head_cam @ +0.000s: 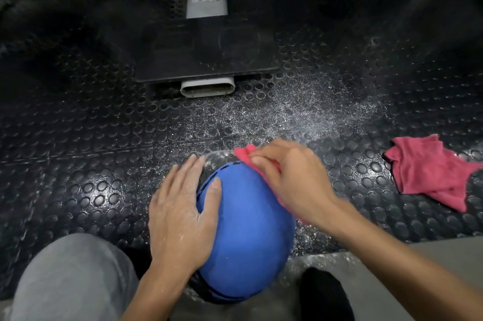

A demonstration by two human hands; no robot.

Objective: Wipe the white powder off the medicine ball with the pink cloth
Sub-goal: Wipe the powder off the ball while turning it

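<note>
A blue medicine ball (248, 231) with black stitched lines sits on the dark studded floor mat in front of me. My left hand (183, 205), dusted with white powder, lies flat against the ball's left side with straight fingers. My right hand (290, 176) presses a pink cloth (244, 153) onto the ball's upper right; its fingers are curled over the cloth. Most of that cloth is hidden under the hand. The ball's visible blue surface looks nearly free of powder.
A second pink cloth (428, 171) lies crumpled on the mat at the right. White powder (308, 114) is scattered over the mat beyond the ball. A grey machine post and its dark base plate (206, 59) stand ahead. My grey-trousered knee (73, 276) is at the lower left.
</note>
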